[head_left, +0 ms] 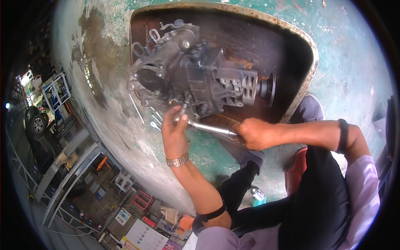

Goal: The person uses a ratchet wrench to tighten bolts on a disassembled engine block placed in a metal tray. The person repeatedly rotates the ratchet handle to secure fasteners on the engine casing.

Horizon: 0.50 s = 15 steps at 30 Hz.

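A dark grey gearbox [192,77] lies on its side in a rusty metal tray [311,46]. My right hand [257,134] is closed round the handle of a long silver ratchet wrench [210,127]. At the wrench's other end, my left hand [175,138] pinches the head between thumb and fingers. From that head a socket [185,107] points at the near side of the gearbox housing, beside a bolt boss; whether it sits on a bolt is hidden. The gearbox's round output flange [272,90] faces right.
Left of my left hand, a thin metal rod [136,108] and a small spanner [155,125] lie on the worn green floor. A spray can [257,193] stands near my legs. Far left are shelving with boxes and a car wheel [38,124].
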{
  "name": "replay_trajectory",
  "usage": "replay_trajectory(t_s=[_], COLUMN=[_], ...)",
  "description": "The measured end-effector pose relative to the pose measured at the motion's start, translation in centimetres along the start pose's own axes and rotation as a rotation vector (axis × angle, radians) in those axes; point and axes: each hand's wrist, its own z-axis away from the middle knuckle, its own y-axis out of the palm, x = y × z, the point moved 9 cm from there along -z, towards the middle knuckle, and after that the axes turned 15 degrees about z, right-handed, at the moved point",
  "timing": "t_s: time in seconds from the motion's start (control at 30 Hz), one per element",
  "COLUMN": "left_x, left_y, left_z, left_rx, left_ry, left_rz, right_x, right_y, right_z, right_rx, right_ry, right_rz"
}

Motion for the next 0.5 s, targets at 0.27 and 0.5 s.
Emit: replay_trajectory(t_s=[0.27, 0.5], left_x=[-0.9, 0.5], left_y=[0.6, -0.9], left_z=[-0.4, 0.0], left_rx=[0.112, 0.035], left_ry=[-0.081, -0.086], left_rz=[-0.224, 0.04], right_x=[0.2, 1.1], right_y=[5.0, -3.1], right_z=[-5.1, 0.1], right_rx=[0.062, -0.169], right_ry=[0.072, 0.094], right_rz=[-0.095, -0.049])
